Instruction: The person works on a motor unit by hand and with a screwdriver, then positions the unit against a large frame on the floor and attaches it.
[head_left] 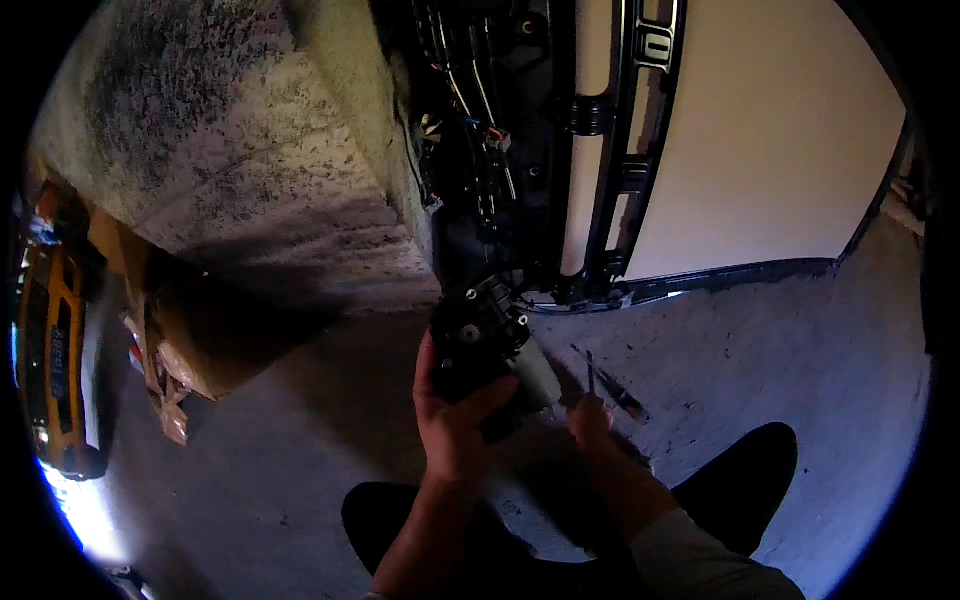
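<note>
My left hand (pixel 455 420) is closed around a black motor assembly (pixel 475 340) with a pale cylindrical housing (pixel 535 370), tilted below the wiring on the panel. My right hand (pixel 590 420) grips a screwdriver (pixel 591 370) with its thin shaft pointing up, just right of the motor. A dark, slender object (pixel 625 398) lies on the floor beyond it; what it is I cannot tell. Above the motor, bundles of cable (pixel 475 120) run along a black frame (pixel 635 150) beside a large cream panel (pixel 760 140).
A rough, stained wall or block (pixel 260 180) rises at upper left. Torn cardboard (pixel 210 350) and a long yellow-and-black part (pixel 55 360) are on the left. My knees are low in the view, over the concrete floor (pixel 820 360).
</note>
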